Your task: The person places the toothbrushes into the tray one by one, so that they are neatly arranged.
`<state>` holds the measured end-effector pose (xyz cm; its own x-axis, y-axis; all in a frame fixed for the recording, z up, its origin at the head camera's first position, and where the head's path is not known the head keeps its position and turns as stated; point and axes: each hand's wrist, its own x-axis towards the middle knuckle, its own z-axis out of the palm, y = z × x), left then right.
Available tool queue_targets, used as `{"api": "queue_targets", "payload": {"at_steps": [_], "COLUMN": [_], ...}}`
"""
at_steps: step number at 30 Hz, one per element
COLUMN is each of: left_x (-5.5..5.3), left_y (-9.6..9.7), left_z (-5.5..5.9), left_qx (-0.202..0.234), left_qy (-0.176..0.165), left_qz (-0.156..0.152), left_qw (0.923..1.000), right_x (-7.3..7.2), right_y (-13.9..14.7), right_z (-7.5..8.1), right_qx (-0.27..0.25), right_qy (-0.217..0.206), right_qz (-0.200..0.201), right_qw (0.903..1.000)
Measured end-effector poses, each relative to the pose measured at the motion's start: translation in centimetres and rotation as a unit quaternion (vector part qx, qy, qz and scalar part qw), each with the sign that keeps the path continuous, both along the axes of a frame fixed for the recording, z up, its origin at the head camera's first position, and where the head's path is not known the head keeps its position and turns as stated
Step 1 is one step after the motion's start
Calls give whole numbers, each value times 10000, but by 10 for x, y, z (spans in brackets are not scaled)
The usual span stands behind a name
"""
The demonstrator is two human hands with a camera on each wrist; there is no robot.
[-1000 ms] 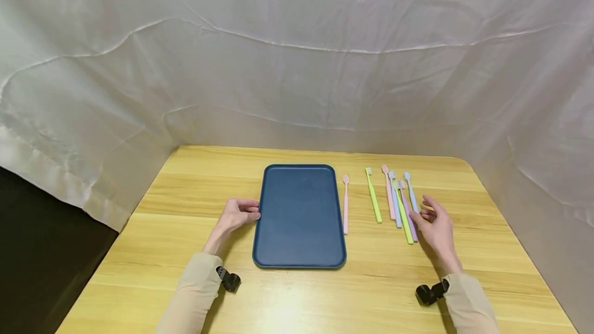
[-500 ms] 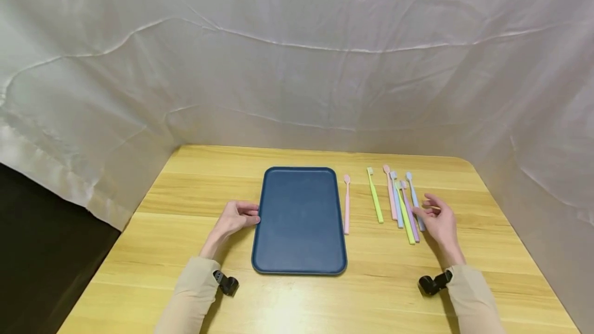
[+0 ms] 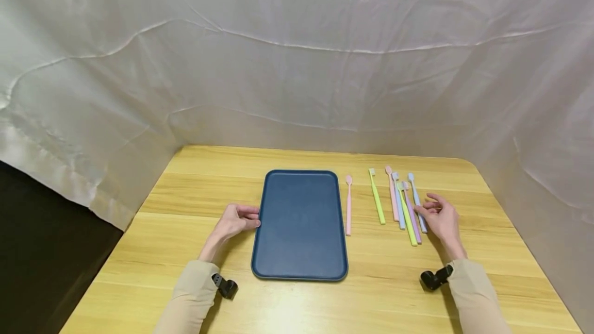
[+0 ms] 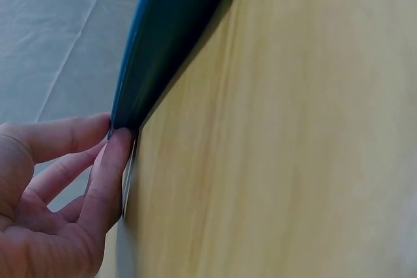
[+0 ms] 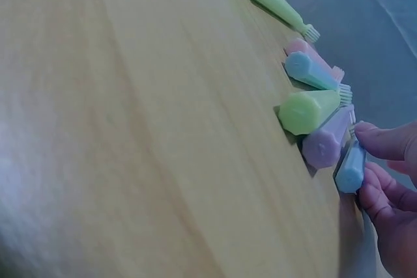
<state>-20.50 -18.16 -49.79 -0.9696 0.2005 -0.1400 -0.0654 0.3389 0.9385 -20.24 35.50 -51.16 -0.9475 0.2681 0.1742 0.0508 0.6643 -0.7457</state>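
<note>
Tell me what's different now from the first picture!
The dark blue tray slid a little nearer, with the left hand still holding on. The right hand edged slightly forward, uncovering more of the rightmost blue toothbrush. The other toothbrushes stayed where they were.

Toothbrushes (image 3: 377, 199) plastic; tray (image 3: 300, 226) matt; tabletop (image 3: 390, 282) glossy wood; curtain (image 3: 315, 81) satiny cloth.
</note>
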Motion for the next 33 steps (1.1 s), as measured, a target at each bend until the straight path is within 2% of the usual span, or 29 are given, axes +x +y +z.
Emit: {"api": "queue_targets", "payload": {"at_steps": [6, 20, 33], "left_x": [-1, 0, -1], "left_y": [-1, 0, -1], "left_z": [-4, -3, -4], "left_qx": [24, 151, 56], "left_qy": [-47, -76, -39], "left_qz": [24, 14, 23], "left_qw": [10000, 9999, 10000], "right_x": [-2, -4, 1], "right_y": [1, 1, 0], "right_z": [1, 0, 2], "right_qx": [81, 589, 211], "right_qy": [-176, -377, -572], "right_qz": [-10, -205, -373], "right_qw": [9998, 9973, 9974]}}
